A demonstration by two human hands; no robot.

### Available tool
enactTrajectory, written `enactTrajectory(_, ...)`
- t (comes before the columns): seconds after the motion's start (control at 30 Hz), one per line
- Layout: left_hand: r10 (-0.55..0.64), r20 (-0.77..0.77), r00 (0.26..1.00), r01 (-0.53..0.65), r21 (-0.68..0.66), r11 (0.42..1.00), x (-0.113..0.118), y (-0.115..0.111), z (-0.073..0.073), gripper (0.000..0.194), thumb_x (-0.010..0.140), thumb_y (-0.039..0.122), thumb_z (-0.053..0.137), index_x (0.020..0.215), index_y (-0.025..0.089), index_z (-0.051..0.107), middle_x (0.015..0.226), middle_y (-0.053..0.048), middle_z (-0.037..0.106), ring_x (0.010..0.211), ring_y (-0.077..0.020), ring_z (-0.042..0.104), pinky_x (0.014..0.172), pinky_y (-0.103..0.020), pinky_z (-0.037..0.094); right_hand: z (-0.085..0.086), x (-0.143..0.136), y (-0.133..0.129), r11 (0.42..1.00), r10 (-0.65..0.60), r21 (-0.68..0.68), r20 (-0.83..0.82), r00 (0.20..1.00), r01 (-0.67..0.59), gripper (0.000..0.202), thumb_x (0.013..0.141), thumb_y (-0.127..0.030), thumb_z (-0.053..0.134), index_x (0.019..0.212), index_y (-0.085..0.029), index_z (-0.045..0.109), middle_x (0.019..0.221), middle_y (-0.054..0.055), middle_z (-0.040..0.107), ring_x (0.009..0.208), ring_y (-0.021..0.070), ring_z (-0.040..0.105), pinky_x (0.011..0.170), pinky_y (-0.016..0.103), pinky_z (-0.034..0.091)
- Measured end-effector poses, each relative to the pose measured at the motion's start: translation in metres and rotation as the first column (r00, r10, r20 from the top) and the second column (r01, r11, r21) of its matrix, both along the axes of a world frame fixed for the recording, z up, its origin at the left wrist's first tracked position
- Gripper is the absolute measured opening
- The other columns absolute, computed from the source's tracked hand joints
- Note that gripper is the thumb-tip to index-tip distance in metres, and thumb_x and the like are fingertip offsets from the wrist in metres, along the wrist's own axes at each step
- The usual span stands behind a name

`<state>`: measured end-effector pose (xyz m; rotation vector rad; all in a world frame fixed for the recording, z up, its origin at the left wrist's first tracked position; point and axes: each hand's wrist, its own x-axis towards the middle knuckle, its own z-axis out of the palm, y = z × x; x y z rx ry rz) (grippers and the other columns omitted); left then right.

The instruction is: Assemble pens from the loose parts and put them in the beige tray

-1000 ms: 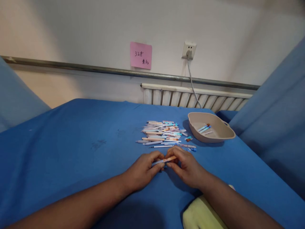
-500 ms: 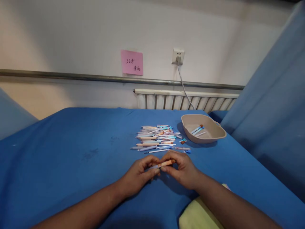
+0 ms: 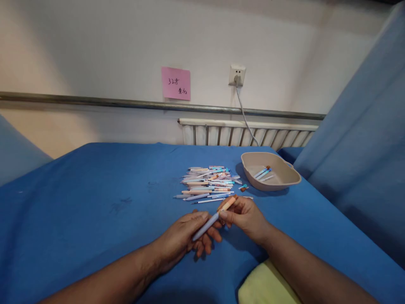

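Note:
A pen (image 3: 207, 226) with a lavender lower barrel and a peach upper part is pinched between the thumb and fingers of my right hand (image 3: 248, 217). It slants, its brown-orange end up and to the right. My left hand (image 3: 186, 232) lies under the pen's lower half with fingers spread apart and the thumb beside the barrel; whether they touch it I cannot tell. Just beyond my hands, a pile of pens and pen parts (image 3: 205, 183) covers the bed sheet. Small blue and brown pieces (image 3: 243, 188) lie to its right.
A beige basin (image 3: 287, 177) with several pen parts in it stands at the right on the blue sheet (image 3: 95, 202). A yellow-green cloth (image 3: 265, 287) is beneath my right forearm. Behind are a radiator (image 3: 221, 134), a metal rail and a plugged-in cord; a blue curtain (image 3: 357, 139) hangs right.
The pen has tilted, its orange end rising to the right. My left fingers have gone from closed around the lavender part to spread, and my right hand has moved slightly up.

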<state>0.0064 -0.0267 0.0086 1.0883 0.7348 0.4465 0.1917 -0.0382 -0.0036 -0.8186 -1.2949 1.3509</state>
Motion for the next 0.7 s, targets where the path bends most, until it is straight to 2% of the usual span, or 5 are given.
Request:
enactTrajectory(0.2,0.075,0.025,0.997,-0.074,-0.016,0.997,-0.0005,0.0033,-0.0076,0.032,0.071,0.038,0.074,0.075,0.014,0.054,0.054,0.003,0.057,0.037,-0.0039,0.045,0.036,-0.014,0.031,-0.0017,-0.0028,-0.0007,0.999,-0.038,-0.002,0.021,0.999,0.038,0.028,0.069,-0.041,0.074,0.072,-0.015,0.062,0.057,-0.002,0.056,0.048,0.0083,0.047,0.045,0.022,0.04)
enactTrajectory(0.37,0.009,0.069,0.998,0.002,-0.164,0.986,0.001,0.0041,-0.0039,0.042,0.078,0.052,0.061,0.097,0.013,0.058,0.079,-0.006,0.068,0.051,-0.0106,0.06,0.041,-0.017,0.039,-0.0028,-0.0031,-0.0009,0.999,-0.045,-0.001,0.019,0.999,0.045,0.029,0.07,-0.042,0.073,0.071,-0.015,0.061,0.058,-0.001,0.057,0.049,0.0089,0.048,0.046,0.023,0.04)
enactTrajectory(0.43,-0.013,0.039,0.999,0.02,-0.212,0.977,0.0012,0.0052,-0.0046,0.047,0.082,0.056,0.052,0.089,0.011,0.061,0.075,-0.007,0.067,0.047,-0.0098,0.058,0.039,-0.017,0.037,-0.0035,-0.0025,-0.0007,0.999,-0.044,0.003,0.026,0.999,0.044,0.029,0.07,-0.042,0.073,0.071,-0.015,0.061,0.057,-0.002,0.056,0.049,0.0088,0.047,0.046,0.023,0.04)
enactTrajectory(0.6,0.091,0.064,0.994,-0.081,-0.144,0.986,0.0007,0.0066,-0.0064,0.029,0.068,0.031,0.077,0.073,0.014,0.054,0.053,0.005,0.056,0.04,-0.0047,0.048,0.038,-0.014,0.031,-0.0074,-0.0055,-0.0025,0.999,-0.036,0.001,0.043,0.998,0.036,0.028,0.07,-0.04,0.073,0.072,-0.015,0.061,0.058,-0.002,0.056,0.049,0.0086,0.047,0.046,0.022,0.039)
enactTrajectory(0.7,0.079,0.099,0.992,-0.061,-0.175,0.983,0.0,0.0074,-0.0057,0.032,0.07,0.037,0.075,0.087,0.015,0.057,0.071,0.0,0.066,0.049,-0.0078,0.057,0.043,-0.016,0.038,-0.0081,-0.0071,-0.0031,1.0,0.0,-0.013,0.028,1.0,0.001,0.028,0.071,-0.041,0.072,0.073,-0.015,0.061,0.06,-0.001,0.058,0.051,0.0095,0.05,0.047,0.023,0.04)
